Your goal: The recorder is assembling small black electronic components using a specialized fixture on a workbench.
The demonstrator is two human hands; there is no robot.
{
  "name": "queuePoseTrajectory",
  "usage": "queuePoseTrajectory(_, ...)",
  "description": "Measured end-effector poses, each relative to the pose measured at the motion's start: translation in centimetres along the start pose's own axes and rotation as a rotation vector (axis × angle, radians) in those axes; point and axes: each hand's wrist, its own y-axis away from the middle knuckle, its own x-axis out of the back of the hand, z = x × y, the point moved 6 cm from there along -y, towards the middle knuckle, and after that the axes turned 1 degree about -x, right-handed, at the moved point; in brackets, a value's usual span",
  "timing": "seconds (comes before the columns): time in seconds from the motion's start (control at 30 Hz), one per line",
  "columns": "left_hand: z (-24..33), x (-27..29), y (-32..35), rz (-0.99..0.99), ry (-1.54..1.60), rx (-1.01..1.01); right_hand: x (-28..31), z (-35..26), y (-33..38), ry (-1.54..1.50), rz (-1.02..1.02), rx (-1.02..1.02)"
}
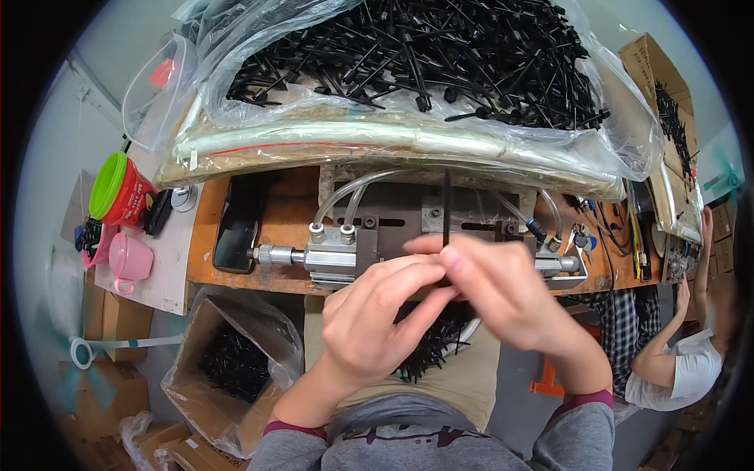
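On the left, a green-rimmed red bucket (122,192) is standing beside a pink mug (131,255), their insides not showing. Below, a plastic-lined carton (182,363) is holding black pieces (234,361); above centre, a wide plastic-lined tray (385,140) is carrying a heap more, and a cardboard box (638,64) at far right is holding others.

The bench (212,273) is ending just below the metal fixture (334,263), leaving floor showing between carton and lap. The left hand (373,322) is bending its fingers in toward the right; whether it is gripping anything, I cannot tell. The right hand (503,282) is pinching a thin black rod (447,208), upright before the fixture.

The hands are hiding the rod's lower end, the fixture's middle and part of a black bundle (428,353) beneath. Rightmost, a co-worker (682,361) is fading into the dark rim.
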Motion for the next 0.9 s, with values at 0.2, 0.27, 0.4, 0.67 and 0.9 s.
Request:
queuePoseTrajectory(0.2, 0.2, 1.4, 0.4, -0.149, -0.006, 0.114, 9.6, -1.6, -4.7, 0.55, 0.565, 0.205)
queuePoseTrajectory(0.27, 0.1, 1.1, 1.4, -0.222, 0.032, 0.148, 10.9, -1.0, -7.1, 0.767, 0.427, 0.112)
queuePoseTrajectory(0.4, -0.4, 0.3, 2.9, -0.231, 0.048, 0.195, 11.2, 1.9, -10.8, 0.971, 0.238, -0.055)
queuePoseTrajectory(0.67, -0.9, -1.7, 5.6, -0.347, 0.143, 0.272, 11.1, 4.2, -13.5, 1.005, 0.196, -0.019)
queuePoseTrajectory(0.9, -1.2, -3.1, 6.3, -0.396, -0.141, 0.072, 9.6, 1.4, -12.1, 1.114, 0.112, -0.189)
